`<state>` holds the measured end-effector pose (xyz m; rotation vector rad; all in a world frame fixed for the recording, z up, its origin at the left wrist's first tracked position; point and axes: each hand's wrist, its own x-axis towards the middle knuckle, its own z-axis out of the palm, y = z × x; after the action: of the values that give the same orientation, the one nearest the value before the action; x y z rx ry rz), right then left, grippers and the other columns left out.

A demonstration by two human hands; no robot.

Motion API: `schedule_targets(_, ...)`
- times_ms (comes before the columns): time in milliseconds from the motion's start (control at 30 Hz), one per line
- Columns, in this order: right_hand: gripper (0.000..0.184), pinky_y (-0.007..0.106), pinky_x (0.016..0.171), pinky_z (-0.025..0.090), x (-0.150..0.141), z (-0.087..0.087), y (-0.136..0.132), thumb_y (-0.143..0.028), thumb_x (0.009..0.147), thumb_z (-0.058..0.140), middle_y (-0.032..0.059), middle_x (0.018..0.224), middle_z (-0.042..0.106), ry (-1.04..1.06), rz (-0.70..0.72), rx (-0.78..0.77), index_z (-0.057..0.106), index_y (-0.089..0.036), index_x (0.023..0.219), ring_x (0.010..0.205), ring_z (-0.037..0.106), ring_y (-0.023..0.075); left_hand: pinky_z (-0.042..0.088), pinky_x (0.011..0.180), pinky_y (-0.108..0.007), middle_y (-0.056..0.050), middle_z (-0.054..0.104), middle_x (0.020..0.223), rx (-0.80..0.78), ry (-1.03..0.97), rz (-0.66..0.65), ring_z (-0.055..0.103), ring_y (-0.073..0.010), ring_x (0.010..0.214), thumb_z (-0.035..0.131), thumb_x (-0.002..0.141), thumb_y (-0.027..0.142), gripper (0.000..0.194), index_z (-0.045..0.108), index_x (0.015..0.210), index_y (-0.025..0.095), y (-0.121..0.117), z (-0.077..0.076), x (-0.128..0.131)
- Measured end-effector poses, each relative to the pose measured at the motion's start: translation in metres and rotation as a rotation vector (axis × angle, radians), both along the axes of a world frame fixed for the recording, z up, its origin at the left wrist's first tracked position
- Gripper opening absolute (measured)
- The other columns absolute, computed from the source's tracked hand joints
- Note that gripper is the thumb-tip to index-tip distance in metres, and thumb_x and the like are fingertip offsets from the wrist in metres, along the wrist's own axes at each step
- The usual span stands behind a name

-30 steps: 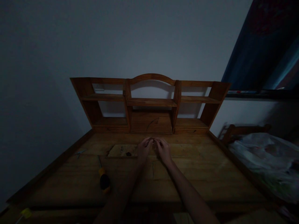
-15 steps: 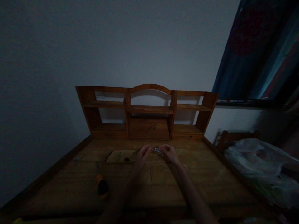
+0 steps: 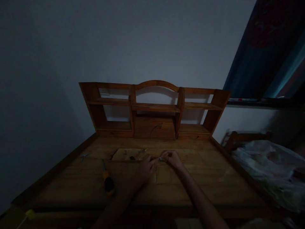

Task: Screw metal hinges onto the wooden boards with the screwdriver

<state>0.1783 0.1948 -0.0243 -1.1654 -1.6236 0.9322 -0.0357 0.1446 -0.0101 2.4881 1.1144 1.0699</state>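
The room is dim. My left hand [image 3: 147,168] and my right hand [image 3: 172,160] meet over the middle of a wooden desk [image 3: 71,187]. Their fingertips pinch a small pale shiny object [image 3: 162,158] between them; it is too small and dark to name. Both hands have curled, closed fingers. They hover just above a flat wooden board [image 3: 126,155] that lies on the desk, with a small dark spot on it.
A screwdriver with a yellow and black handle [image 3: 108,182] lies left of my hands. A wooden shelf hutch [image 3: 154,108] stands at the back against the wall. A small metal piece [image 3: 84,156] lies far left. A plastic-covered heap [image 3: 269,165] sits beyond the right edge.
My hands have come slightly nearer and lower over the desk, still pinched together on the small object. The view has shifted a little.
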Motion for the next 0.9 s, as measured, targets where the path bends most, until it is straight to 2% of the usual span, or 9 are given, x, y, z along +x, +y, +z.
schedule_targets(100, 0.018, 0.025, 0.056, 0.048, 0.0, 0.0, -0.005, -0.03, 0.079, 0.062, 0.0036, 0.07, 0.07, -0.065, -0.022, 0.081, 0.073, -0.016, 0.08, 0.06, 0.062, 0.0149, 0.05, 0.103, -0.043, -0.01, 0.059, 0.123, 0.032, 0.041, 0.006, 0.055, -0.0223, 0.117, 0.044, 0.091, 0.011, 0.043, 0.064, 0.127, 0.024, 0.0, -0.008, 0.0)
schedule_targets(200, 0.017, 0.031, 0.075, 0.052, -0.001, 0.004, -0.016, -0.03, 0.083, 0.063, 0.0069, 0.088, 0.071, -0.143, -0.067, 0.204, 0.074, -0.018, 0.086, 0.081, 0.066, 0.0192, 0.049, 0.103, -0.046, -0.01, 0.057, 0.126, 0.045, 0.069, 0.04, 0.054, -0.0235, 0.12, 0.045, 0.089, 0.008, 0.047, 0.063, 0.129, 0.025, 0.001, -0.012, 0.002)
schedule_targets(300, 0.018, 0.037, 0.09, 0.05, 0.002, 0.009, -0.03, -0.03, 0.087, 0.063, 0.0099, 0.107, 0.067, -0.235, -0.081, 0.319, 0.075, -0.021, 0.096, 0.1, 0.064, 0.022, 0.049, 0.102, -0.047, -0.011, 0.057, 0.126, 0.056, 0.061, 0.062, 0.053, -0.0245, 0.12, 0.044, 0.089, 0.008, 0.046, 0.063, 0.128, 0.023, 0.002, -0.015, 0.004)
schedule_targets(367, 0.019, 0.038, 0.095, 0.049, 0.005, 0.011, -0.038, -0.028, 0.088, 0.064, 0.01, 0.112, 0.065, -0.303, -0.061, 0.374, 0.075, -0.023, 0.102, 0.106, 0.061, 0.0231, 0.05, 0.101, -0.047, -0.012, 0.057, 0.125, 0.07, 0.052, 0.061, 0.053, -0.025, 0.12, 0.044, 0.09, 0.009, 0.045, 0.063, 0.128, 0.022, 0.003, -0.016, 0.006)
schedule_targets(567, 0.024, 0.042, 0.096, 0.049, 0.006, 0.01, -0.048, -0.022, 0.092, 0.059, 0.0092, 0.112, 0.065, -0.459, -0.055, 0.464, 0.074, -0.027, 0.111, 0.109, 0.059, 0.0252, 0.05, 0.102, -0.045, -0.011, 0.057, 0.125, 0.049, 0.046, 0.062, 0.053, -0.0239, 0.118, 0.044, 0.092, 0.011, 0.042, 0.061, 0.128, 0.023, 0.0, -0.015, 0.005)
schedule_targets(767, 0.025, 0.041, 0.093, 0.051, 0.004, 0.014, -0.05, -0.02, 0.093, 0.058, 0.0094, 0.112, 0.065, -0.518, -0.072, 0.503, 0.073, -0.026, 0.112, 0.108, 0.058, 0.0255, 0.046, 0.107, -0.045, -0.011, 0.055, 0.129, 0.046, 0.038, 0.063, 0.05, -0.0242, 0.124, 0.041, 0.093, 0.011, 0.049, 0.05, 0.14, 0.021, 0.004, -0.018, 0.004)
schedule_targets(900, 0.026, 0.042, 0.093, 0.051, 0.004, 0.014, -0.051, -0.019, 0.093, 0.057, 0.0099, 0.112, 0.064, -0.528, -0.076, 0.503, 0.073, -0.026, 0.113, 0.108, 0.058, 0.0259, 0.048, 0.105, -0.046, -0.012, 0.054, 0.13, 0.069, 0.102, 0.054, 0.05, -0.0255, 0.125, 0.042, 0.094, 0.014, 0.046, 0.055, 0.136, 0.025, 0.008, -0.023, 0.004)
